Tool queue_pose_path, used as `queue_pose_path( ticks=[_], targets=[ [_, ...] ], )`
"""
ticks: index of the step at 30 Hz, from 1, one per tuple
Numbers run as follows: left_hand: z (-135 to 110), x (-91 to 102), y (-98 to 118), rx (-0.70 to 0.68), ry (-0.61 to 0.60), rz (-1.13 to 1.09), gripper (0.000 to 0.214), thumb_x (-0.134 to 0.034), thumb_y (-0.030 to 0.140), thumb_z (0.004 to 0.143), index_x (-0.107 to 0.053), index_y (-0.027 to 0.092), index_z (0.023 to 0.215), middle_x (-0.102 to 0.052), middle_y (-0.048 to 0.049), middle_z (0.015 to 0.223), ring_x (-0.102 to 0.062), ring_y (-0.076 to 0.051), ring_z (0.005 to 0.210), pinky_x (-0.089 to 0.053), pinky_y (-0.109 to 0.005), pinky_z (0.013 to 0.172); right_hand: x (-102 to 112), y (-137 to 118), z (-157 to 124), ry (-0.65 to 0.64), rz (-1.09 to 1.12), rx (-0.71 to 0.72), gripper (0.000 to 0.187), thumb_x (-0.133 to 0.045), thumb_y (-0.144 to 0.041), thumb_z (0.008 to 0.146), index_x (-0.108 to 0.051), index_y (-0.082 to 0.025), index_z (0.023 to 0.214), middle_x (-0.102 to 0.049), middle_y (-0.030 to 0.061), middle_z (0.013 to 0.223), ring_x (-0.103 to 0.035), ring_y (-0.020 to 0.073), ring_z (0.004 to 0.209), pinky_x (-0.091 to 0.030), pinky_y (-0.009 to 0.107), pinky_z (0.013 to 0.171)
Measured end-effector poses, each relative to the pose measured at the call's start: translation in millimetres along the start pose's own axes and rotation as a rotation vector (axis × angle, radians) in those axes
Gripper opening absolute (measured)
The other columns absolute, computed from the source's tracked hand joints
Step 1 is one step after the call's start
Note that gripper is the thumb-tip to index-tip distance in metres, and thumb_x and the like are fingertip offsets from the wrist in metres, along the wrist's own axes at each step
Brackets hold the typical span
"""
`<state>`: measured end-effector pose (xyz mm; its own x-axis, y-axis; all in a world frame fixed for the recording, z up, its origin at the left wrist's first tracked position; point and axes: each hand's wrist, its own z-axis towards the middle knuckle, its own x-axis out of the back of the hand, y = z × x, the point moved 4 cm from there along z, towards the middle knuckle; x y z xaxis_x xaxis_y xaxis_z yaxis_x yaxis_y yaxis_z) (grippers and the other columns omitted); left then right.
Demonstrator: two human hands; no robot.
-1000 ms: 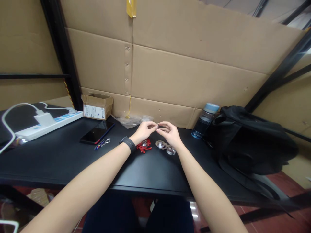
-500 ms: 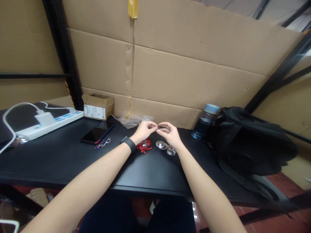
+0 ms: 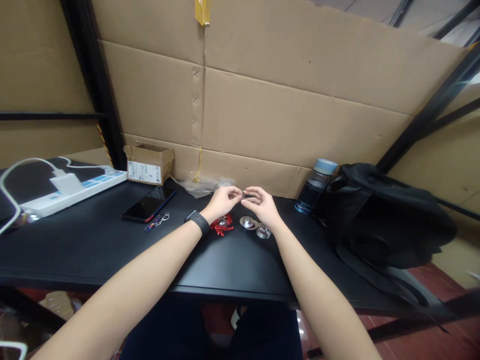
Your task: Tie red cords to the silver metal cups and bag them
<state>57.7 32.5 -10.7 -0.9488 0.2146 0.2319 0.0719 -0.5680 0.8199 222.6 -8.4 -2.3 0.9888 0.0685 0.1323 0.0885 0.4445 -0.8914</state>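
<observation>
Your left hand (image 3: 222, 201) and right hand (image 3: 262, 204) meet above the far middle of the black table (image 3: 93, 245), fingertips pinched from both sides on one small dark part (image 3: 244, 194). It is too small to say what it is. You hold it raised off the table and close to the middle of your view, which probably gives both sets of fingers room to work on it; neither hand rests flat, and both are closed on the piece rather than open.

Just beneath your left hand lies a little heap of red pieces (image 3: 222, 227), and beside your right wrist sit round metal discs (image 3: 248, 222), one (image 3: 263, 231) slightly nearer you. They sit right under the hands, so either hand can drop to them with a short reach.

The other things are pushed back and aside, away from the working spot: a phone (image 3: 149, 204) with a key ring (image 3: 157, 221) near it to the left, a small cardboard box (image 3: 149, 164) against the cardboard wall (image 3: 300, 110), a white power strip (image 3: 71, 187), some crumpled clear plastic (image 3: 200, 186), a water bottle (image 3: 314, 187) and a black bag (image 3: 386, 215) on the right.
</observation>
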Motion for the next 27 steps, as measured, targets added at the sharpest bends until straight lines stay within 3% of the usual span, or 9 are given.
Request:
queue_pose_path(
  ticks=[15, 22, 27],
  targets=[
    [0.4, -3.7, -4.5, 0.028, -0.008, -0.077, 0.013, -0.069, 0.022, 0.078, -0.072, 0.014, 0.088, -0.078, -0.0095, 0.089, -0.074, -0.022, 0.083, -0.057, -0.034, 0.082, 1.6, -3.0, 0.4, 0.014, -0.068, 0.039, 0.052, -0.091, -0.037, 0.065, -0.065, -0.021, 0.108, -0.074, 0.0098, 0.111, -0.075, 0.0216, 0.087, -0.062, 0.039, 0.085],
    [-3.8, -1.3, -2.4, 0.003, 0.017, -0.068, 0.035, -0.070, 0.019, 0.077, -0.056, 0.020, 0.109, -0.076, -0.0026, 0.084, -0.074, -0.019, 0.081, -0.054, -0.029, 0.076, -0.4, -6.4, -1.3, 0.017, -0.220, 0.060, 0.045, -0.088, -0.033, 0.067, -0.068, -0.020, 0.106, -0.076, 0.0084, 0.109, -0.074, 0.0212, 0.089, -0.055, 0.027, 0.065],
    [-4.9, 0.6, 0.1, -0.025, 0.013, -0.026, 0.034, -0.069, 0.021, 0.080, -0.053, 0.022, 0.109, -0.075, -0.0010, 0.084, -0.073, -0.018, 0.082, -0.052, -0.028, 0.077, -0.5, -7.4, -1.9, -0.020, -0.282, 0.065, 0.037, -0.085, -0.032, 0.071, -0.072, -0.021, 0.104, -0.077, 0.0071, 0.107, -0.073, 0.0216, 0.092, -0.053, 0.026, 0.065]
  ],
)
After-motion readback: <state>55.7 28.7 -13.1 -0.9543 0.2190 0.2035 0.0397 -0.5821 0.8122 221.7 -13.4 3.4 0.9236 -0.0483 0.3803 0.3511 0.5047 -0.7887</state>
